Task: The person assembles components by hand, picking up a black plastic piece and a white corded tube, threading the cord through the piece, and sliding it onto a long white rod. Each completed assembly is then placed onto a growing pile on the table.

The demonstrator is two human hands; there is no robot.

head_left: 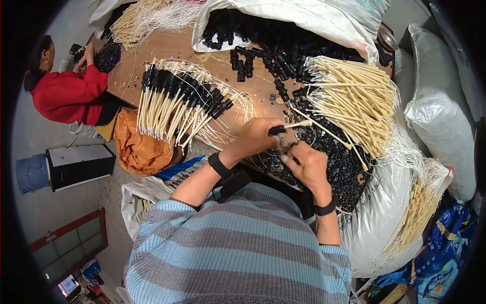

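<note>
Close to the table's near edge, my left hand (255,137) is closed round a black plastic fitting (276,130). A cream-coloured rod (299,124) with a wider end sticks out of the fitting to the right. My right hand (310,164) is just beside it, fingers pinched together; whatever they hold is too small to make out. Below and right of the hands spreads a heap of small black pieces (345,169). Left of them lies a bundle of cream rods joined to black fittings (174,93), with thin white cords trailing off.
A thick stack of cream rods (349,104) lies to the right. Black fittings (283,63) spill from a white sack (298,11) at the back. Full sacks (438,114) stand at the right. A co-worker in red (71,96) handles small black parts at the far left.
</note>
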